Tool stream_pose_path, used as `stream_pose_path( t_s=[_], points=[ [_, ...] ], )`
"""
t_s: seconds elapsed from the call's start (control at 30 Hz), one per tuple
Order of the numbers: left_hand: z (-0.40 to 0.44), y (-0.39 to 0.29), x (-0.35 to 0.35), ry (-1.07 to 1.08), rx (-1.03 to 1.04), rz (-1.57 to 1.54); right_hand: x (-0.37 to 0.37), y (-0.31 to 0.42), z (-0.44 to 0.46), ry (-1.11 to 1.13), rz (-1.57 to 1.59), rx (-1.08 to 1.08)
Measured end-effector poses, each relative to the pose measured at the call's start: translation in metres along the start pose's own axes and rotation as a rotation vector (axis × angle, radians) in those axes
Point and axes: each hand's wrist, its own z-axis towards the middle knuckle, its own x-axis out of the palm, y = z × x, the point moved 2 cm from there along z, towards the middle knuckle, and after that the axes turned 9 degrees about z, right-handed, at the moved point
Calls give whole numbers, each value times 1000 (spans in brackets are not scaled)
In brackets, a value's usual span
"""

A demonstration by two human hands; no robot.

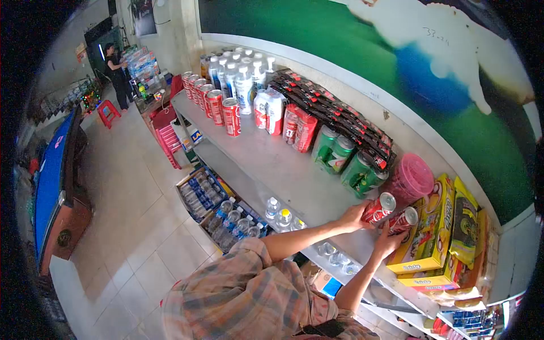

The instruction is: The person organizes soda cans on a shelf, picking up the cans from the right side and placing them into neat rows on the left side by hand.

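Observation:
My left hand is wrapped round a red soda can above the right part of the grey shelf. Beside it, my right hand grips a second red soda can, which leans with its top toward the right. The two cans are close together, near a pink plastic basket and yellow snack boxes. Green can packs stand just behind my left hand. My fingers partly cover both cans.
Red cans line the shelf's far left, by white bottles. Dark packets lie along the wall. Bottled water cartons sit below. At left are a blue pool table, a red stool and a standing person.

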Motion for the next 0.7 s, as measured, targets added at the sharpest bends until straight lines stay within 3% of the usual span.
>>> stream_pose_path(
  t_s=[0.27, 0.33, 0.5, 0.6, 0.7],
  points=[
    [-3, 3, 3, 83, -93, -44, -8, 24, -3, -26, -28, -84],
    [-6, 3, -3, -2, 31, -40, -19, 55, 0, -103, -24, -197],
    [-26, -8, -59, -88, 82, 186, -30, 100, -4, -245, 8, -109],
    [-39, 3, -115, -248, 133, 123, -16, 126, -15, -243, 372, -216],
    [-56, 19, -187, -492, -4, 89, 18, 146, -37, -86, 588, -40]
  ],
)
